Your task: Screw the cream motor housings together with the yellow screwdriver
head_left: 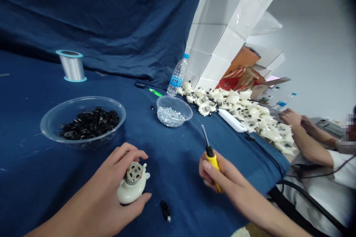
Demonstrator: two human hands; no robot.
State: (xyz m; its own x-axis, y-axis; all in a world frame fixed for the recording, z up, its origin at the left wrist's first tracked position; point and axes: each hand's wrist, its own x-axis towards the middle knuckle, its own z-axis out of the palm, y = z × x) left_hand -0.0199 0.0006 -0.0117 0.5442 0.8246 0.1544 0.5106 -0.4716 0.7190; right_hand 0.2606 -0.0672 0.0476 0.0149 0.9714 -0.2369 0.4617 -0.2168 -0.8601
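My left hand (118, 189) is wrapped round a cream plastic motor housing (132, 192), with the round metal end of a motor facing up in it. In my right hand (222, 174) is a yellow-handled screwdriver (213, 159), its shaft pointing up and away from me. Between my hands a small black part (165, 210) with a shiny metal tip lies on the blue cloth (189, 200). Beyond them stands a clear bowl (178, 116) of small silvery screws. Left of it, a wider clear bowl (83, 139) holds many black plastic parts.
Many cream housings (244, 111) are heaped at the right, beside a white bar-shaped device (230, 120) with a black cable. A water bottle (178, 76), a green-handled tool (155, 92) and a wire spool (71, 67) stand or lie farther back. A co-worker's hands (293, 118) are at far right.
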